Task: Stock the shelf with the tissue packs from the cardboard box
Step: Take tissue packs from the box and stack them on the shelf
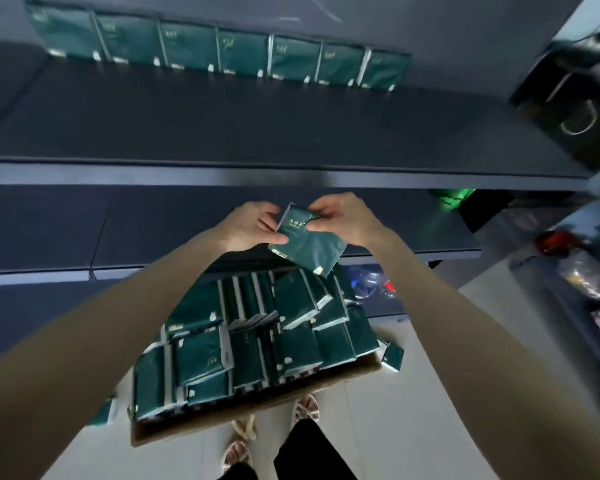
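Above brown cardboard box (pixel 222 426) | dark green plastic-wrapped tissue pack (pixel 307 240) held tilted, both hands | left hand (pixel 248 226) thumb on front, fingers behind | right hand (pixel 343 220) pinching top edge | 7 matching packs (pixel 222 50) upright at back of dark shelf (pixel 257 133)

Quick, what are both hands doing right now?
Left hand: grips the dark green rectangular plastic-wrapped tissue pack.
Right hand: grips the same pack's upper end.

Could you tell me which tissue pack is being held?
The tilted pack above the cardboard box, gripped by left hand and right hand; no other is touched.
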`<state>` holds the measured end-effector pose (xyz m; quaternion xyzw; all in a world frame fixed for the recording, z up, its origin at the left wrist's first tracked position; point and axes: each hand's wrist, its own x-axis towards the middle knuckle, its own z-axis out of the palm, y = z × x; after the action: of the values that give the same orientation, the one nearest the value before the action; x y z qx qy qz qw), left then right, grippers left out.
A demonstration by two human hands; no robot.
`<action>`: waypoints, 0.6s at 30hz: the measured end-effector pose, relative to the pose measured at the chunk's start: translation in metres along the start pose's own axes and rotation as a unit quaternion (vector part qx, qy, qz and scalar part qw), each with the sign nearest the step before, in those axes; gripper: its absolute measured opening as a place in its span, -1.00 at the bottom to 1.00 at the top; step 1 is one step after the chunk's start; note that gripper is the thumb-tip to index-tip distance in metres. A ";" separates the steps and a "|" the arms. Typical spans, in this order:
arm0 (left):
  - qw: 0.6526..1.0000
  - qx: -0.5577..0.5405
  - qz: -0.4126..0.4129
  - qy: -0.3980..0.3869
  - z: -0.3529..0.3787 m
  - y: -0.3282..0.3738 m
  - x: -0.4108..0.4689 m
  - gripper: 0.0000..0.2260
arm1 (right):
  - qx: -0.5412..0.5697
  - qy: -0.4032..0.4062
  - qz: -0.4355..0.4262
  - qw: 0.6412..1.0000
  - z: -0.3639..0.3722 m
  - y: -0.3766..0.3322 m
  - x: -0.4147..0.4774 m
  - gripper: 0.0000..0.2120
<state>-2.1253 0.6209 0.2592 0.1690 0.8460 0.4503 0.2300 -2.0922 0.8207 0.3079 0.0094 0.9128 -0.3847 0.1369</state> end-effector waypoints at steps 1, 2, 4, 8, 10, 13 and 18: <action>1.000 -0.001 0.019 0.000 -0.006 0.017 0.007 -0.59 | -0.001 0.007 -0.015 1.000 -0.019 -0.006 0.000 -0.77; 0.999 0.001 0.034 0.003 -0.011 0.035 0.013 -0.66 | -0.011 0.017 -0.028 0.999 -0.039 -0.013 0.000 -0.77; 0.998 0.008 0.065 0.023 -0.022 0.071 0.029 -0.71 | -0.042 0.036 -0.034 0.998 -0.079 -0.024 0.001 -0.65; 0.990 0.036 0.115 0.069 -0.033 0.134 0.072 -0.74 | -0.149 0.053 -0.020 0.987 -0.152 -0.033 0.011 -0.49; 0.986 0.061 0.136 0.071 -0.031 0.160 0.099 -0.71 | -0.186 0.061 -0.027 0.980 -0.184 -0.029 0.024 -0.60; 0.981 0.115 0.144 0.061 -0.023 0.188 0.148 -0.57 | -0.225 0.086 -0.031 0.970 -0.231 -0.010 0.054 -0.64; 0.947 0.258 0.139 0.131 -0.018 0.224 0.246 -0.37 | -0.272 0.125 -0.003 0.954 -0.312 0.044 0.125 -0.58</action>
<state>-2.3232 0.8501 0.3977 0.2775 0.9243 0.2621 0.0008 -2.2830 1.0609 0.4529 0.0175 0.9927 -0.1183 0.0180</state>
